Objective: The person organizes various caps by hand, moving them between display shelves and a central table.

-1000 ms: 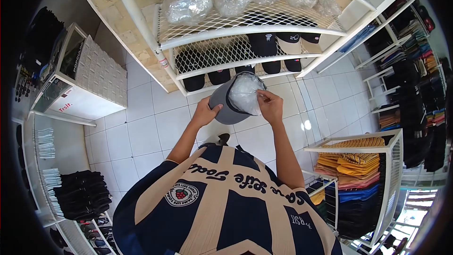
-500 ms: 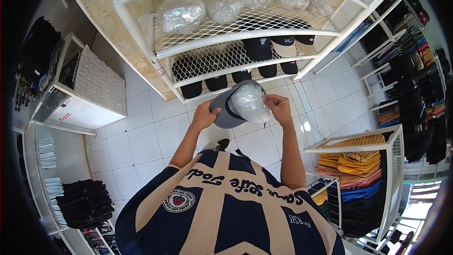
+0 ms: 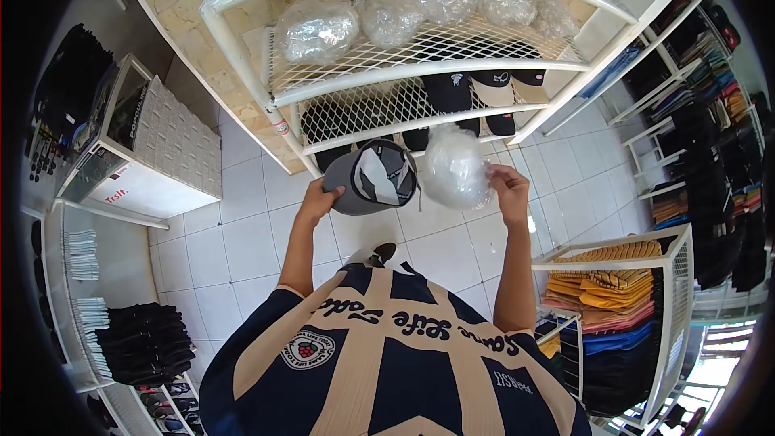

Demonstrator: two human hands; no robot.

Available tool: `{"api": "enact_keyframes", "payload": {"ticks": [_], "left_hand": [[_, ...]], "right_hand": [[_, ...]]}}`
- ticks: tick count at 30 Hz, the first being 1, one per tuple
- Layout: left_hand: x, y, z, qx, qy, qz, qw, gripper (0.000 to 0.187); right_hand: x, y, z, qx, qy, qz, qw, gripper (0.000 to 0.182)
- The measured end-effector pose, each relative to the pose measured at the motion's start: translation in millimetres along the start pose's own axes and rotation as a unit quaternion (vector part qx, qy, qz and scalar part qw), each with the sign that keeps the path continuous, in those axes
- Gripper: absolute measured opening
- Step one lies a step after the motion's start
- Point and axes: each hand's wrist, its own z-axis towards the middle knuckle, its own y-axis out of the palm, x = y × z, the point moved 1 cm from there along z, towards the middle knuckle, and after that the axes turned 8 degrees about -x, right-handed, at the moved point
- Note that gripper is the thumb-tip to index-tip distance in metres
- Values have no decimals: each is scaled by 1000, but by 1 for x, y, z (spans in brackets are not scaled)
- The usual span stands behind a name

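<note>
A grey cap (image 3: 347, 186) is gripped at its brim by my left hand (image 3: 318, 200), tilted so its inside faces me. White and dark lining shows within the cap. My right hand (image 3: 508, 187) pinches the edge of a clear plastic ball (image 3: 454, 168), a crumpled, rounded bundle of wrap. The ball hangs just right of the cap, apart from it. Both are held over the tiled floor in front of the cap shelf.
A white mesh rack (image 3: 428, 60) ahead holds several plastic bundles (image 3: 316, 30) on its upper level and caps (image 3: 448, 90) below. Folded shirts (image 3: 609, 299) fill a rack at right. A white cabinet (image 3: 157, 186) and black folded clothes (image 3: 145, 345) are at left.
The plastic ball has come out of the cap and moved right with my right hand. My left hand has shifted left with the cap, whose inside now shows.
</note>
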Motion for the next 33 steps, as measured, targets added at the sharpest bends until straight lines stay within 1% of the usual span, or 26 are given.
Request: {"api": "enact_keyframes", "payload": {"ticks": [2, 3, 5, 6, 8, 9, 10, 12, 13, 15, 18, 20, 22, 24, 25, 26, 27, 28, 29, 30, 31, 32, 33], "left_hand": [[-1, -5, -2, 5, 1, -13, 1000, 21], [0, -5, -4, 6, 1, -14, 1000, 21], [3, -1, -5, 2, -1, -28, 1000, 20], [0, 1, -5, 4, -1, -28, 1000, 20], [-9, 2, -3, 29, 9, -49, 998, 19], [-12, 0, -2, 46, 5, -56, 997, 21], [-18, -2, -1, 51, 3, -55, 997, 21], [-26, -8, 0, 103, 31, -82, 991, 25], [-28, -13, -1, 108, 30, -79, 990, 25], [-30, -28, -3, 125, 0, -54, 991, 28], [-26, -39, -8, 130, -10, -51, 990, 26], [-24, -40, -7, 137, -22, -50, 989, 27], [-23, -37, -5, 145, -34, -48, 988, 27], [-18, -32, -2, 119, -9, -47, 992, 27], [-11, -30, -2, 107, -5, -45, 993, 27], [-8, -30, -1, 107, -6, -40, 993, 27], [-6, -29, 1, 103, -6, -32, 994, 27], [-5, -30, 2, 98, -6, -27, 995, 27], [-8, -30, 5, 97, -3, -39, 995, 27], [-7, -29, 6, 96, -6, -42, 994, 27], [-4, -28, 7, 88, -14, -59, 994, 27], [-2, -28, 8, 79, -21, -74, 994, 27], [-2, -27, 10, 77, -22, -75, 994, 27]], "right_hand": [[-1, 5, 4, 67, 20, 58, 996, 18], [5, 10, 7, 66, 19, 58, 996, 18], [30, 23, 16, 95, 62, 171, 979, 21], [36, 32, 23, 93, 62, 172, 979, 21], [48, 53, 40, 115, 111, 283, 946, 27], [59, 61, 52, 116, 136, 305, 935, 31], [66, 71, 64, 113, 139, 308, 935, 31], [82, 89, 89, 139, 181, 403, 886, 31], [92, 97, 104, 126, 183, 414, 883, 31], [107, 114, 131, 112, 188, 428, 877, 32], [138, 139, 176, 97, 203, 453, 863, 34], [152, 152, 202, 65, 168, 515, 838, 32], [168, 162, 227, 62, 175, 527, 830, 30], [183, 171, 244, 85, 155, 543, 821, 28], [188, 171, 247, 81, 173, 500, 845, 25], [192, 170, 249, 83, 174, 504, 842, 25], [190, 169, 251, 90, 209, 382, 896, 29], [186, 168, 253, 96, 240, 250, 933, 35], [183, 168, 249, 189, 229, 2, 955, 55], [173, 170, 241, 188, 231, -2, 955, 55], [159, 171, 232, 234, 150, -96, 956, 64], [137, 172, 222, 276, 66, -187, 940, 73], [104, 174, 210, 244, 64, -198, 947, 80]]}}
